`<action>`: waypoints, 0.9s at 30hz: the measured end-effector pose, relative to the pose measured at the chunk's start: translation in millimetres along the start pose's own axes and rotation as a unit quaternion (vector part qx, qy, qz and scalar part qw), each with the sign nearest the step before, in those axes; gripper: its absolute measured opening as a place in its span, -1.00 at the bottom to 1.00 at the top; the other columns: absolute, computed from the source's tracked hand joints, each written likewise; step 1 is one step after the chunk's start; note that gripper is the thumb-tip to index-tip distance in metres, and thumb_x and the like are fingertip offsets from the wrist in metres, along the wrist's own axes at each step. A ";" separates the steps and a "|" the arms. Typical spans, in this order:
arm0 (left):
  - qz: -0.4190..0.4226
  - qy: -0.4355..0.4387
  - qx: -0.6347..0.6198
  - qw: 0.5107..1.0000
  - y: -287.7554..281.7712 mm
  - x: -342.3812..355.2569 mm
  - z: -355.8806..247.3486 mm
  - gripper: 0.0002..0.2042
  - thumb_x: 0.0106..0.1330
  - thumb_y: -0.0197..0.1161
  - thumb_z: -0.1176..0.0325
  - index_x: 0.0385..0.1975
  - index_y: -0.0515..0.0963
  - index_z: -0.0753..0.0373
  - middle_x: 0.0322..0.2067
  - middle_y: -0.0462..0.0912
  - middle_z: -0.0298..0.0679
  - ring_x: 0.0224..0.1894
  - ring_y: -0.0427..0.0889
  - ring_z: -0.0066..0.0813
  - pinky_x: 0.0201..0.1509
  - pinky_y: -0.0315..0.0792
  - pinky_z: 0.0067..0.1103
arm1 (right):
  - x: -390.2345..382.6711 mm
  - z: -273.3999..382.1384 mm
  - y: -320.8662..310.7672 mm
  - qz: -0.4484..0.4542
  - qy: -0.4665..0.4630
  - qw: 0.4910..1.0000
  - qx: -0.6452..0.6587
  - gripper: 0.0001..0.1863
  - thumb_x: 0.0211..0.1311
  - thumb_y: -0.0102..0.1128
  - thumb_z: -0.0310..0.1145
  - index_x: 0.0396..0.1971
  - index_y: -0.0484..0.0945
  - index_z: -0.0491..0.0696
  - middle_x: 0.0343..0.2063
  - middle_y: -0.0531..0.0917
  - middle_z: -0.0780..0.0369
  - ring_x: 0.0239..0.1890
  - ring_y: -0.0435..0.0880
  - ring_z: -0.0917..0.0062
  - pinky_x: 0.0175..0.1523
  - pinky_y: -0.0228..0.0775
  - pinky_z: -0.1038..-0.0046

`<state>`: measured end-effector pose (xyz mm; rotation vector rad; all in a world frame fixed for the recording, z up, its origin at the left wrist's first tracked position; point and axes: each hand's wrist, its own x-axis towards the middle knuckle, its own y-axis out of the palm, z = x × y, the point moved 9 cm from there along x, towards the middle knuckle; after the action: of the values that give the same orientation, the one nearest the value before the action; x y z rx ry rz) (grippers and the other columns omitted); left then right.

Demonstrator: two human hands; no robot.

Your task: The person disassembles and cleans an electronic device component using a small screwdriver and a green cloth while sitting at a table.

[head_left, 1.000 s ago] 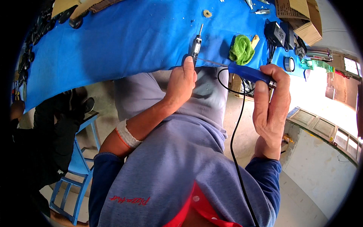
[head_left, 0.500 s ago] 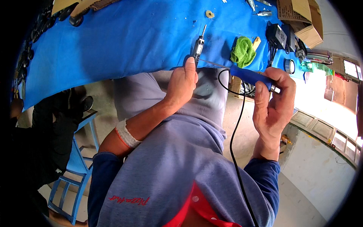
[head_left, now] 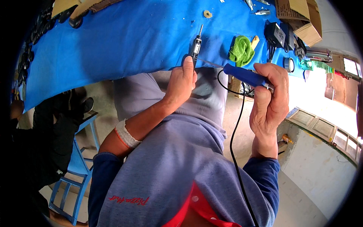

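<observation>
Brown cardboard box [head_left: 298,19], table's far-right corner

**Open cloth to the left, clutter to the right**

Left of the left hand [head_left: 182,81] the blue tablecloth [head_left: 113,41] lies bare and open. To the right, the green rag [head_left: 241,50], black adapter [head_left: 275,34], tape roll [head_left: 289,64] and cardboard box [head_left: 298,19] crowd together. The black cord [head_left: 234,140] hangs between the forearms.
</observation>
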<state>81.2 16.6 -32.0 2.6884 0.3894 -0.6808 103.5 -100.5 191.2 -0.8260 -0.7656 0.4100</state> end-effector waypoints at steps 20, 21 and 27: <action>0.017 0.016 0.044 0.999 -4.0 9.2 13.0 -0.35 0.29 -0.24 -0.30 -0.82 0.21 0.15 -0.87 0.18 -0.40 -0.85 0.19 -0.64 -0.81 0.06 -0.66 | -14.1 -12.2 -12.2 -0.092 0.069 0.990 0.077 -0.74 0.14 0.23 -0.43 -0.20 0.54 -0.24 -0.26 0.57 0.09 -0.19 0.51 0.41 -0.07 0.35 0.48; 0.018 0.021 0.050 0.998 -4.5 9.9 13.8 -0.35 0.29 -0.24 -0.31 -0.82 0.20 0.15 -0.87 0.18 -0.40 -0.85 0.19 -0.64 -0.81 0.06 -0.66 | -15.2 -12.1 -12.0 -0.085 0.076 0.991 0.069 -0.74 0.16 0.21 -0.41 -0.18 0.54 -0.23 -0.24 0.56 0.09 -0.17 0.51 0.42 -0.07 0.35 0.49; 0.019 0.007 0.053 0.998 -5.0 9.7 17.1 -0.34 0.29 -0.25 -0.31 -0.82 0.21 0.16 -0.87 0.19 -0.39 -0.85 0.19 -0.64 -0.80 0.07 -0.66 | -10.6 -12.0 -18.2 -0.109 0.074 0.986 0.105 -0.72 0.11 0.24 -0.49 -0.17 0.52 -0.26 -0.26 0.57 0.08 -0.21 0.55 0.42 -0.08 0.36 0.51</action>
<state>80.7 16.3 -52.2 2.7950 0.3118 -0.6899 106.1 -124.3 195.4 -0.5608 -0.6531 0.2271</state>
